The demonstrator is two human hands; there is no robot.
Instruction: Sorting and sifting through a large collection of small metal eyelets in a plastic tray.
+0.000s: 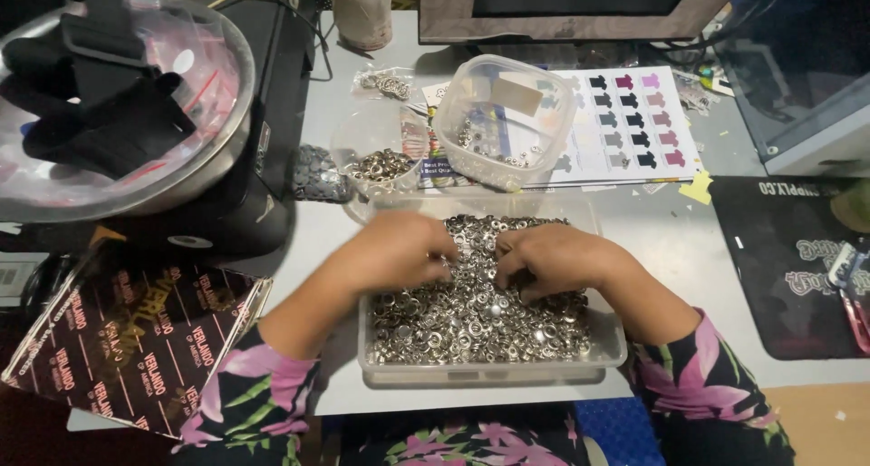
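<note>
While my left hand [399, 249] and right hand [544, 256] dig, fingers curled, into the shiny metal rings [476, 317] under them, the tub [489, 374] looks full; the small tubs [503, 122] past my fingers hold few.

Big steel bowl [222, 158] upper left, stuffed with black fabric pieces [100, 104] in plastic. Under it a black machine [245, 203], and lower left a dark printed bag [136, 339]. Behind the work, two small clear tubs [503, 122], one tipped, each with a few metal bits. Colour chart [634, 122] of little shirt shapes lying flat beside them. Monitor [571, 4] at the back, black mat [788, 267] off to the right
</note>
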